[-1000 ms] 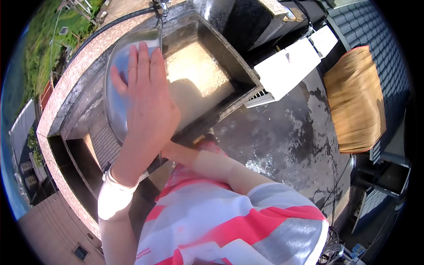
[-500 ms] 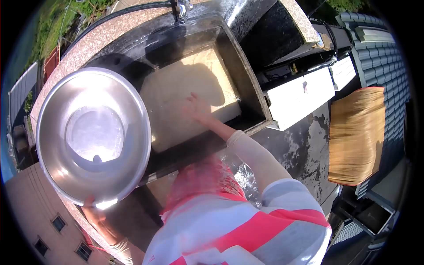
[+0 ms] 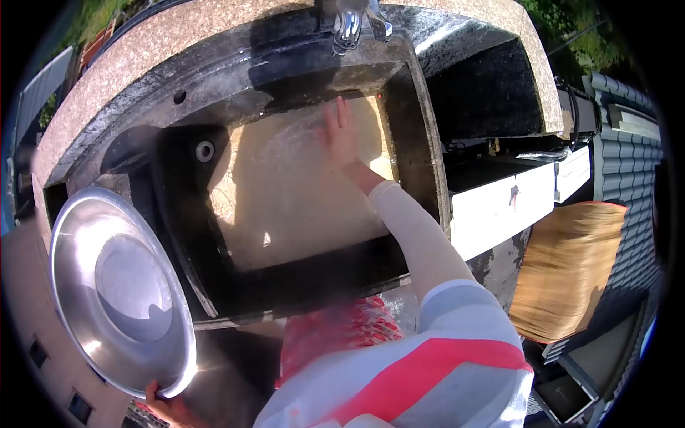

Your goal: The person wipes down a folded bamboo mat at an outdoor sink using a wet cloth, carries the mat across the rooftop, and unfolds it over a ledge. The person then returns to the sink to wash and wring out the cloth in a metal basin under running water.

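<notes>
My left hand [image 3: 168, 411] grips the lower rim of a large, shiny metal basin [image 3: 82, 299]. The basin is tilted beside the left end of a dark stone sink [image 3: 434, 153], and nothing shows inside it. Inside the sink, my right hand [image 3: 344, 135] is stretched out with its fingers apart, close to the far edge of a pale, cloudy layer [image 3: 292, 192]. Whether that layer is water or the sink's floor is hard to tell. A round drain fitting [image 3: 205, 150] shows at the sink's left end.
A chrome faucet [image 3: 348, 32] hangs over the back of the sink. Speckled stone counter [image 3: 135, 85] curves around behind. To the right are a white panel [image 3: 503, 207], a straw-coloured bundle [image 3: 567, 271] and grey roof tiles [image 3: 628, 171].
The basin has moved left and down, away from the sink, uncovering the drain end. My right hand has shifted toward the far side of the sink. The view has turned.
</notes>
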A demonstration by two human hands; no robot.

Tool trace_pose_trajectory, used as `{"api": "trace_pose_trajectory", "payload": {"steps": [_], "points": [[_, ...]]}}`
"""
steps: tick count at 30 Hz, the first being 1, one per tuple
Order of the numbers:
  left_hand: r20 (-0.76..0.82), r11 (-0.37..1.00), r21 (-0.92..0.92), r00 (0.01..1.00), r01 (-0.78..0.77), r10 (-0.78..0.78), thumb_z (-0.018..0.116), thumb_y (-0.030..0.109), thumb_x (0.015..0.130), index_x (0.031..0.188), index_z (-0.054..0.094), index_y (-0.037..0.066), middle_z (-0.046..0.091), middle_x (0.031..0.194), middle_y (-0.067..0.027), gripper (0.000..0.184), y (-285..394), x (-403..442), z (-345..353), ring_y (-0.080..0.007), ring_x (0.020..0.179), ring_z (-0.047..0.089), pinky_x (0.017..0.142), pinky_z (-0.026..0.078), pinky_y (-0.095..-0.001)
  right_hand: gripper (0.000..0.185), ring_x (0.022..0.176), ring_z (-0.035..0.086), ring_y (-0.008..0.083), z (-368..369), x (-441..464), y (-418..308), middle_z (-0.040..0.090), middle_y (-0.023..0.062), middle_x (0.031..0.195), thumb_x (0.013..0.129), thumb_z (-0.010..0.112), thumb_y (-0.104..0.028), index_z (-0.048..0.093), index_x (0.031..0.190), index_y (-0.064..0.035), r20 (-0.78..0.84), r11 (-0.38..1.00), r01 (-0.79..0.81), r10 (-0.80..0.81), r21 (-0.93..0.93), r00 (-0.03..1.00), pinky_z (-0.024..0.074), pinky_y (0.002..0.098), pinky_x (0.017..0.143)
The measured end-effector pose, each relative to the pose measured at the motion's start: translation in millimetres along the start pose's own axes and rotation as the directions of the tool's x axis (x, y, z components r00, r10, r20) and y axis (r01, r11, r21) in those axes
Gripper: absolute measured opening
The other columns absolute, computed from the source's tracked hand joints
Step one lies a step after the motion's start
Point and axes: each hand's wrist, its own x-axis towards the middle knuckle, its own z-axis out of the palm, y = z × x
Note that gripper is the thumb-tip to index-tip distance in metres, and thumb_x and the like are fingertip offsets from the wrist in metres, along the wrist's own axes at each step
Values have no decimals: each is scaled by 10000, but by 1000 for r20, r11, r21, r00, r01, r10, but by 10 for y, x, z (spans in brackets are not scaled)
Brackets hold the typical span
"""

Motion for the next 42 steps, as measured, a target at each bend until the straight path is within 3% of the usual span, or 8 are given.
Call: {"api": "trace_pose_trajectory", "payload": {"steps": [6, 13, 21, 26, 30, 32, 35, 42], "points": [[34, 997, 75, 999, -27, 24, 553, 46, 709, 1085, 518, -98, 552, 1076, -170, 404, -143, 357, -444, -316, 1043, 515, 915, 448, -453, 577, 1329, 205, 404, 94, 161, 421, 233, 255, 1428, 873, 513, -263, 324, 1343, 12, 41, 897, -170, 204, -408, 978, 181, 503, 1081], [36, 997, 16, 997, 71, -71, 547, 48, 715, 1082, 524, -84, 549, 1077, -162, 390, -84, 337, -358, -301, 1045, 513, 941, 432, -426, 571, 1311, 230, 424, 420, -75, -375, 257, 242, 1418, 836, 583, -307, 410, 1322, -63, 23, 978, 155, -159, 140, 987, 200, 533, 1064], [-23, 997, 74, 1000, -7, 8, 561, 85, 690, 1048, 544, -56, 552, 984, -133, 385, -74, -72, 113, -277, 975, 527, 896, 452, -400, 610, 1352, 141, 393, 323, 1, 365, 229, 256, 1431, 895, 449, -394, 350, 1342, 10, -134, 840, -343, 316, -421, 939, 124, 503, 1091], [-39, 997, 75, 999, -16, 18, 545, 68, 702, 1123, 522, -73, 544, 1102, -173, 444, -38, -27, 42, -293, 1047, 517, 928, 445, -417, 620, 1366, 98, 405, 1137, 32, -960, 230, 240, 1440, 866, 509, -379, 369, 1340, -3, 249, 994, -72, 91, -85, 964, 83, 522, 1101], [-17, 999, -1, 999, 41, -41, 573, 46, 721, 1097, 539, -52, 557, 1094, -167, 390, -24, -36, 12, -273, 1025, 533, 906, 455, -389, 594, 1350, 169, 395, 696, -167, -945, 243, 198, 1449, 817, 615, -343, 429, 1319, -87, 184, 974, 86, -126, 212, 975, 152, 526, 1080], [98, 684, 658, 937, -314, 336, 565, 48, 734, 1058, 559, -56, 565, 1091, -149, 341, -144, 26, -297, -287, 1038, 533, 954, 428, -415, 614, 1327, 235, 388, 151, -335, -278, 255, 189, 1448, 818, 619, -356, 411, 1339, -105, 111, 998, 54, -52, -13, 992, 185, 528, 1066], [26, 730, 616, 934, -296, 356, 571, 38, 735, 1037, 566, -51, 575, 1063, -140, 314, -238, -12, -174, -279, 1021, 540, 948, 431, -406, 797, 1347, 176, 400, -131, -1031, 524, 206, 236, 1454, 792, 617, -457, 305, 1368, -3, 31, 967, -78, 89, -244, 996, 147, 538, 1074], [34, 656, 655, 882, -374, 469, 572, 26, 727, 1093, 541, -57, 568, 1069, -151, 377, -319, -157, -190, -288, 1028, 540, 951, 432, -414, 768, 1328, 185, 439, 771, -966, -1496, 289, 266, 1392, 777, 608, -497, 398, 1300, 24, 328, 995, -36, 63, -88, 942, 112, 531, 1091]]}}
